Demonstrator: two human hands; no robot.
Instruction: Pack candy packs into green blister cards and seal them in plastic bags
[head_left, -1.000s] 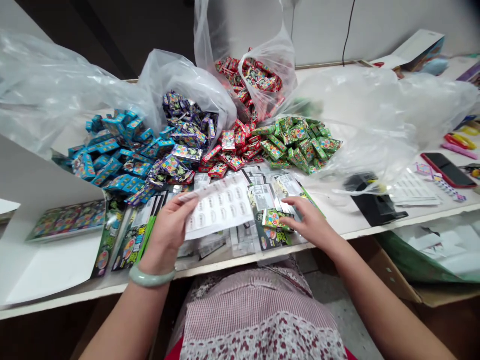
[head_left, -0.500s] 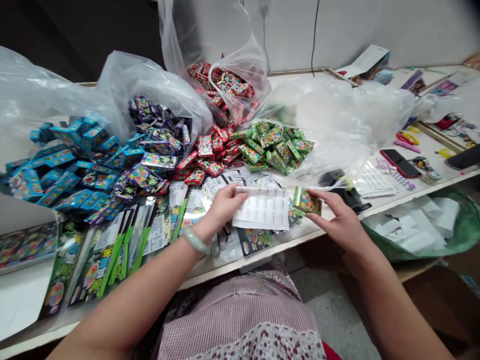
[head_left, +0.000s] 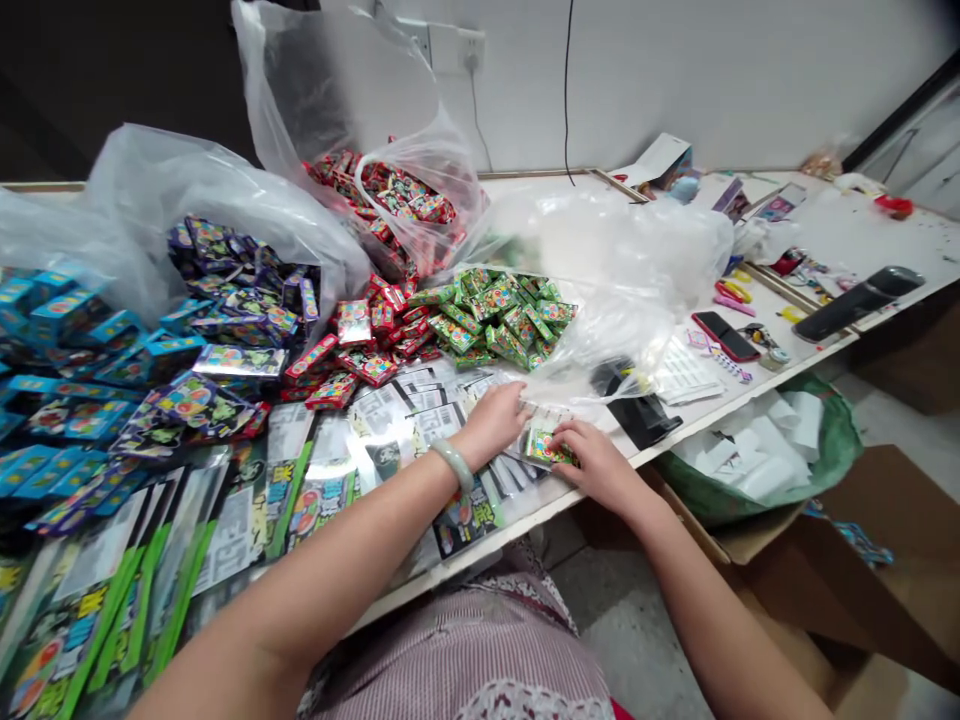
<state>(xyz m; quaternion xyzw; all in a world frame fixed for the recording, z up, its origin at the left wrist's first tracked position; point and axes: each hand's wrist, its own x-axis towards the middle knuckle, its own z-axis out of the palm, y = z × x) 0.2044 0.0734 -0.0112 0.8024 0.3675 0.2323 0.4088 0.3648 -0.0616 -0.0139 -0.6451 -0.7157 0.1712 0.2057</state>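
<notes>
Right hand (head_left: 600, 468): fingers curled, nearly closed, apparently pinching the right end of one green box (head_left: 541, 446). That box is just above the packs (head_left: 469, 515), between the two hands. Left hand (head_left: 498, 418): palm down, fingers bent, to the left of the box; fingertips partly hidden, so cannot tell whether they grip anything. Bracelet (head_left: 453, 466) on left wrist.

Progress (judgement): one box in hand, far from finished. Loose stock remains plentiful: green heap (head_left: 517, 315), red heap (head_left: 356, 325), purple heap (head_left: 240, 362), blue heap (head_left: 64, 410). Flat packs overlap along the near edge; whether any is filled, cannot tell.

Surface: white table (head_left: 480, 553), crowded on the left. Clear plastic bags (head_left: 169, 175) behind the heaps. To the right, a black holder (head_left: 641, 415), label sheets (head_left: 684, 370) and a phone (head_left: 724, 336).

Room: pale wall (head_left: 660, 80) with a socket (head_left: 471, 48); under the table's right side, a green sack (head_left: 844, 440) of white scraps and an open carton (head_left: 840, 560).
</notes>
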